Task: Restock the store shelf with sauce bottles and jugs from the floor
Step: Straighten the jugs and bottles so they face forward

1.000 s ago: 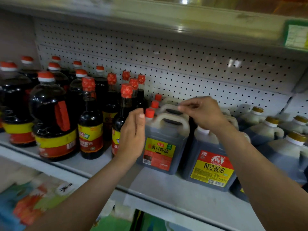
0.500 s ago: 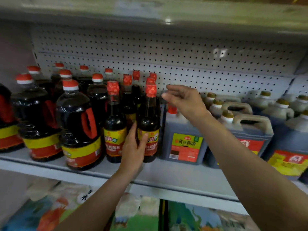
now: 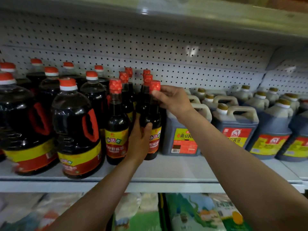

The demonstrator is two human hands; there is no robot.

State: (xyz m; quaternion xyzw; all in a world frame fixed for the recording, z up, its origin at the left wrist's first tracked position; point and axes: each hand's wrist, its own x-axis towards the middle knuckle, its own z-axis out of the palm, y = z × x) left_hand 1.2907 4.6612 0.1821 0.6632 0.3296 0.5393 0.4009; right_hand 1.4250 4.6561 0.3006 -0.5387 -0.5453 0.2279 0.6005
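A slim dark sauce bottle (image 3: 152, 120) with a red foil cap stands at the front of the white shelf (image 3: 175, 170). My left hand (image 3: 139, 140) grips its lower body over the label. My right hand (image 3: 171, 99) holds its neck just under the cap. Another slim bottle (image 3: 116, 127) stands just to its left, with more behind. Big round red-capped jugs (image 3: 76, 130) fill the shelf's left part. Square grey jugs (image 3: 181, 135) with handles and yellow-red labels line the right part.
A white pegboard wall (image 3: 166, 52) backs the shelf, and the upper shelf's edge (image 3: 166, 17) overhangs it. Colourful bagged goods (image 3: 191, 214) lie on the level below. Bare shelf surface shows in front of the square jugs.
My right hand dropped from above the square jug onto the slim bottle's neck. My left hand rose from the bottle's base to its body. The view shifted left.
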